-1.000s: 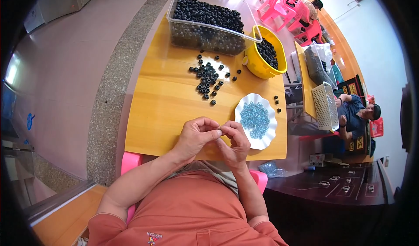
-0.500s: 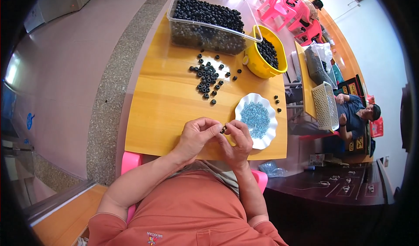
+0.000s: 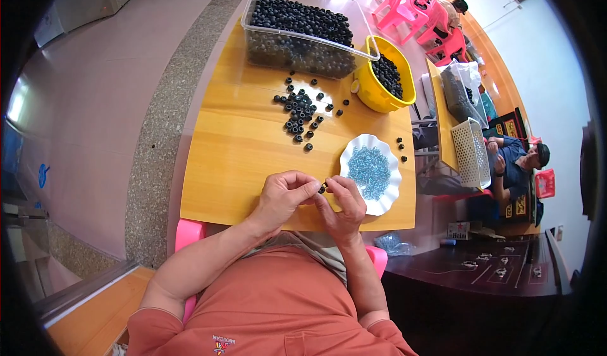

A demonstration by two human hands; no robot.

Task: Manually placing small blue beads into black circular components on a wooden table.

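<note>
Close to the table's near edge, my two hands meet fingertip to fingertip. My right hand [image 3: 345, 209] pinches a small black round piece with a hole [image 3: 323, 188] between thumb and fingers. Thumb and forefinger of my left hand [image 3: 283, 198] are pressed together right beside that piece; whatever they hold is hidden. Just right of my hands lies a white scalloped plate [image 3: 346, 157] full of tiny clear-blue pieces [image 3: 370, 174]. Farther off, a loose cluster of similar black pieces [image 3: 300, 110] is spread over the wooden table [image 3: 237, 147].
A clear plastic bin [image 3: 303, 40] of black pieces stands at the far edge, beside a yellow bucket [image 3: 373, 100] holding more. A few black pieces [image 3: 401, 146] lie right of the plate. At another table [image 3: 446, 138] on the right, a person [image 3: 515, 163] sits behind a white basket [image 3: 473, 153].
My hands keep nearly the same pose around the black piece. At the right, the other person's hands have shifted slightly.
</note>
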